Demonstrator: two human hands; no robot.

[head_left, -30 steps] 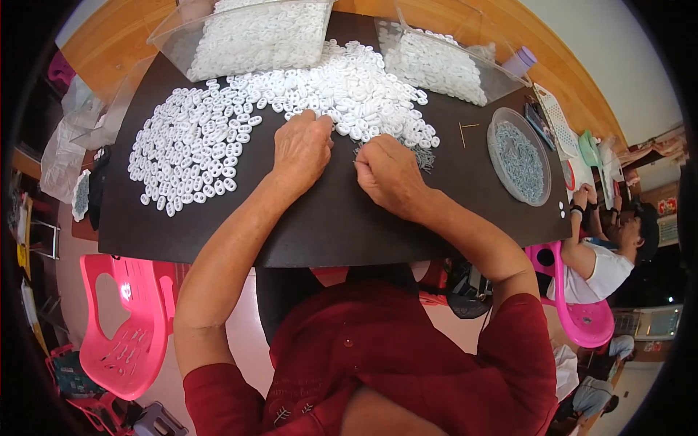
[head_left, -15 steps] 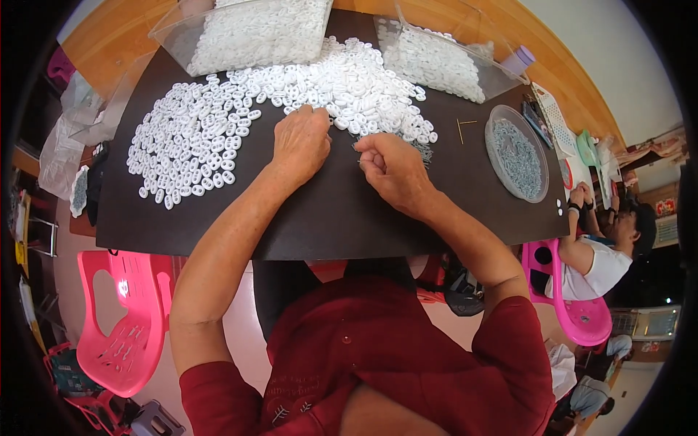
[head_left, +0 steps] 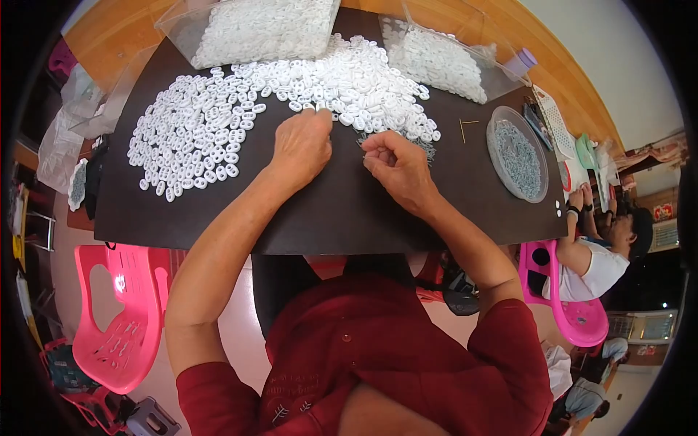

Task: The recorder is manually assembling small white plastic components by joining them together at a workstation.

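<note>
A broad heap of small white plastic rings [head_left: 291,94] spreads over the far half of the dark table [head_left: 342,211]. The left hand [head_left: 302,145] lies palm down at the heap's near edge, fingers curled onto the rings. Just beside it, the right hand [head_left: 396,163] is closed, fingertips pinched over a small pile of thin metal pins [head_left: 422,147]; what it grips is too small to tell. A round tray of pins [head_left: 518,152] sits further right.
</note>
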